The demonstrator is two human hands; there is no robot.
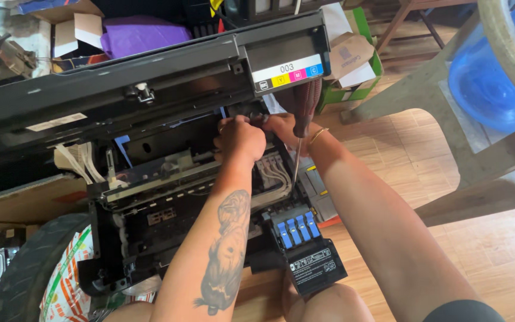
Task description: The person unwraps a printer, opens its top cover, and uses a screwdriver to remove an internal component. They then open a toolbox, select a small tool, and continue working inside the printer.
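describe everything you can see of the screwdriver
The screwdriver has a dark reddish-brown handle with lengthwise ridges, plastic by the look, and a thin bare metal shaft. It hangs nearly upright, handle up, tip pointing down toward the grey tubes inside the opened printer. The right hand holds it against the palm at the handle, while that hand's fingers work beside the left hand. The tip appears to touch nothing.

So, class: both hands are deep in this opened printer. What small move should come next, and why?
Probably shift the screwdriver into a working grip. The right hand holds it by the handle with the tip hanging down, unused, while both that hand and the left hand pinch a small part under the printer lid. What that part is cannot be made out.
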